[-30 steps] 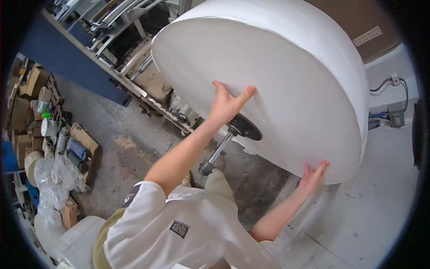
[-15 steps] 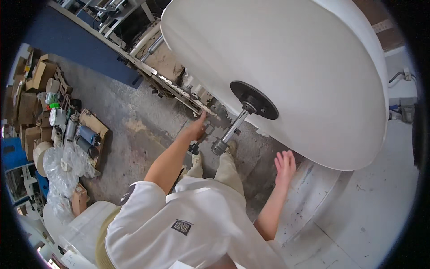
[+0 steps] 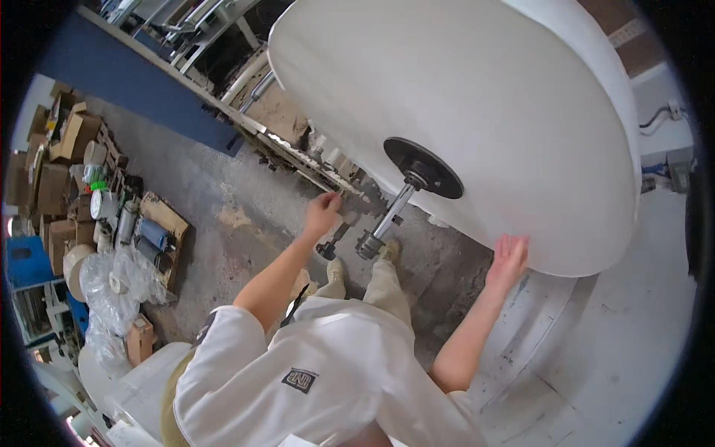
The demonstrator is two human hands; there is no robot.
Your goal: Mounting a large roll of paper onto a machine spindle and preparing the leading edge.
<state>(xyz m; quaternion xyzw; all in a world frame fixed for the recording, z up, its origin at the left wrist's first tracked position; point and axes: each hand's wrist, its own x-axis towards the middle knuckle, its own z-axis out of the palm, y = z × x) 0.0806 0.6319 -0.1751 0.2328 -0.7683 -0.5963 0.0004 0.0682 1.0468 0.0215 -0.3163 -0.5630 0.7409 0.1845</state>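
A very large white roll (image 3: 477, 112) of sheet material fills the upper right. Its flat end faces me, with a black round flange (image 3: 423, 167) from which a shiny metal shaft (image 3: 395, 212) sticks out. My left hand (image 3: 322, 214) is left of the shaft, its fingers curled closed; what they hold, if anything, is hidden. Just below it hangs a dark metal arm with a blocky end (image 3: 326, 250). At the roll's lower rim is my right hand (image 3: 510, 258), fingers stretched out and apparently against the roll's end face.
A machine frame with a rail (image 3: 290, 153) and a blue panel (image 3: 160, 86) run along the upper left. Cardboard boxes (image 3: 74, 138), cans and clear plastic wrap (image 3: 112, 298) crowd the left floor. A pale platform (image 3: 588, 357) lies at lower right.
My right hand has moved right and up to the roll's lower rim. My left hand has curled its fingers and shifted slightly left. The roll looks unmoved.
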